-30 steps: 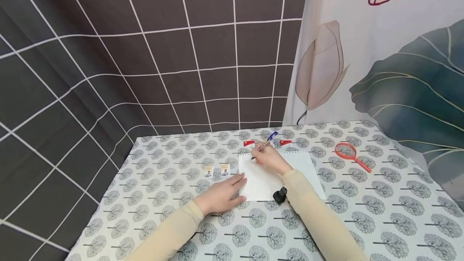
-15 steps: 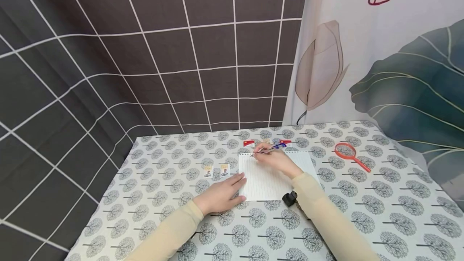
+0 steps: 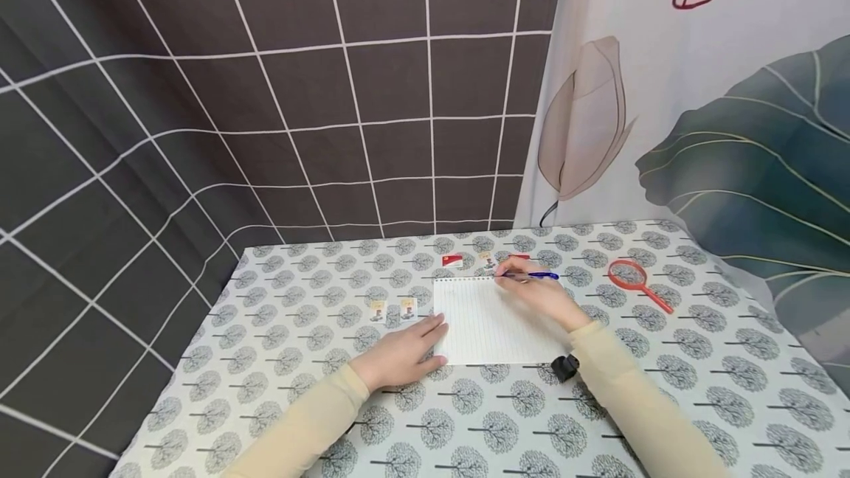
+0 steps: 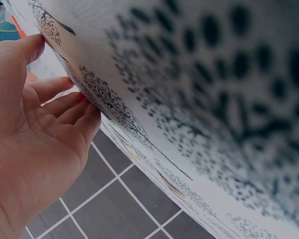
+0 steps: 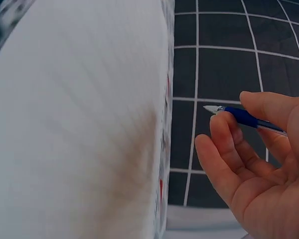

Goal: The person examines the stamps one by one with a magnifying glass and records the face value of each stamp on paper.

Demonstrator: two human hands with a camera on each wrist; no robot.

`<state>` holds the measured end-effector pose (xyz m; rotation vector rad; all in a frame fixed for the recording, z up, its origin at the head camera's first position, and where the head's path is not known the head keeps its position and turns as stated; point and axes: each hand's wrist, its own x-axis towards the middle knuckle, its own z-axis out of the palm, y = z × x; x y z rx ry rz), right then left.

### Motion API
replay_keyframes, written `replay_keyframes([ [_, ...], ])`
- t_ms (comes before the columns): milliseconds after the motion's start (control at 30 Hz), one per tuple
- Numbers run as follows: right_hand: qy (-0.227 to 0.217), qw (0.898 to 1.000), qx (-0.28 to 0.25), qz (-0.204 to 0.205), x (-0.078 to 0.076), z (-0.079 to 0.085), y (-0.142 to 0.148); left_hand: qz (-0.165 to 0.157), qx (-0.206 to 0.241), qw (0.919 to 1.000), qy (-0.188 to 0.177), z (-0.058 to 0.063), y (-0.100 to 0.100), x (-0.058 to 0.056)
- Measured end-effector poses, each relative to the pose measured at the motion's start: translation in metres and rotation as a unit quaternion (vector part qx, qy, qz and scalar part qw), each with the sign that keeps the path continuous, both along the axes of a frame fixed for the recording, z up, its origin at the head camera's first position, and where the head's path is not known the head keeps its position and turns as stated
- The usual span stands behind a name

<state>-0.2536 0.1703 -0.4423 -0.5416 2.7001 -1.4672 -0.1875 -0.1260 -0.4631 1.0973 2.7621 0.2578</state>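
Note:
A blue pen [image 5: 244,116] is pinched between the thumb and fingers of my right hand [image 3: 539,293], over the upper part of a lined notepad [image 3: 478,327]. Its tip stands clear of the paper in the right wrist view. My left hand [image 3: 401,354] rests at the notepad's left edge, fingers extended and relaxed; in the left wrist view the palm of the left hand [image 4: 45,134] shows, with fingertips at the sheet and cloth. Faint small marks appear near the pad's top left, too small to read.
Two small picture cards [image 3: 408,308] lie left of the notepad. Behind it are a red-and-white card [image 3: 452,261], another picture card [image 3: 488,260] and a partly hidden red card [image 3: 519,256]. A red magnifying glass [image 3: 636,285] lies right on the tree-print cloth [image 3: 279,360].
My right hand has moved right along the notepad's top with the pen, which has tilted from steep to nearly flat. My left hand has stayed at the pad's left edge.

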Motion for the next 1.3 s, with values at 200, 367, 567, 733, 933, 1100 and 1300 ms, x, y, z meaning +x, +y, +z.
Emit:
replay_keyframes([
  [200,0.001,1.000,-0.014,-0.014,0.005,0.003,0.022,0.000,-0.004,1.0000,0.002,0.001,0.000,0.000],
  [367,0.007,0.999,0.001,-0.038,0.008,0.004,0.040,-0.002,-0.005,1.0000,0.007,0.000,0.000,0.000],
  [567,0.017,0.998,0.036,-0.057,0.014,0.007,0.063,-0.001,-0.004,1.0000,0.006,-0.001,0.000,0.000],
  [733,0.029,0.997,0.043,-0.065,0.023,0.007,0.079,-0.001,-0.002,1.0000,0.005,-0.001,0.000,0.001],
  [933,0.096,0.993,0.034,-0.060,0.028,0.003,0.091,-0.003,0.000,1.0000,0.009,0.000,-0.001,0.001],
  [1100,0.181,0.980,0.069,-0.036,0.030,-0.001,0.099,-0.006,0.003,0.9999,0.010,0.001,-0.001,0.002],
  [1300,0.258,0.957,0.134,-0.016,0.031,-0.007,0.107,-0.006,0.000,0.9999,0.012,0.001,-0.001,0.002],
])
